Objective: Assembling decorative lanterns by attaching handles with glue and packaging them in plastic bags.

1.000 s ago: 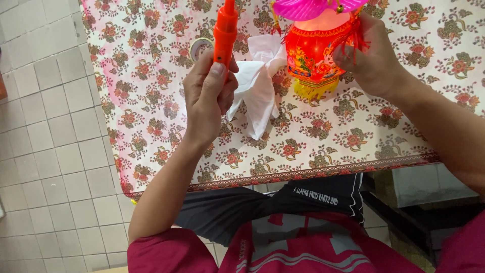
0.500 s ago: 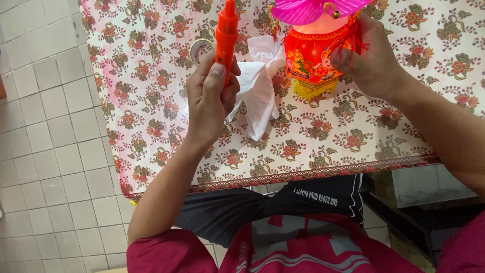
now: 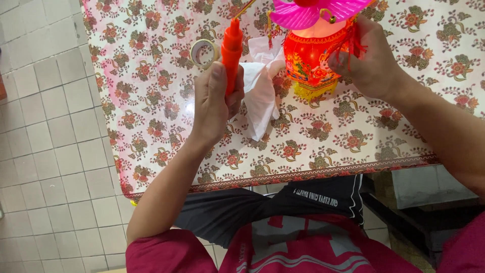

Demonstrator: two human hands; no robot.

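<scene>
My left hand grips an orange plastic stick handle held upright over the table. My right hand holds the side of a red and gold lantern with red tassels, standing on the table under a bright pink petal-shaped top. A crumpled white cloth or tissue lies on the table between my two hands, partly hidden behind my left hand.
The table wears a glossy floral cover in pink and white. A roll of clear tape lies beside the orange handle. Pale tiled floor runs along the left. My lap in dark shorts sits below the table's near edge.
Little has shifted. My left hand and the orange handle have edged slightly; my right hand stays on the lantern.
</scene>
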